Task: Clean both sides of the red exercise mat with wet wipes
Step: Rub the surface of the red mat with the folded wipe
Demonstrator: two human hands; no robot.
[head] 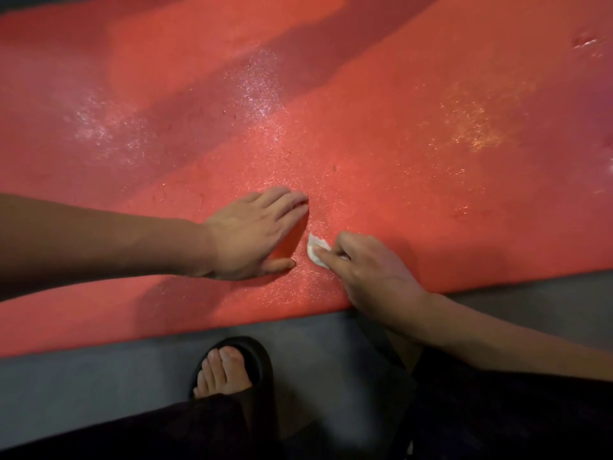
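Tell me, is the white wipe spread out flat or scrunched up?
Scrunched up. The wet wipe is a small wad pinched under the right hand fingertips on the red mat.

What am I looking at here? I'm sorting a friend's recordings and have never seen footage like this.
There is no machine here. A person wears a camera on the head, so the one picture looks down at their own arms and feet. They crouch beside a red exercise mat spread on a grey floor. The left hand lies flat on the mat with its fingers straight, apparently steadying it. The right hand pinches a small white wet wipe and presses it to the mat. The shiny speckled patches look like dampness from wiping. At the bottom, a foot in a black slide sandal rests on the floor, with dark trousers around it.
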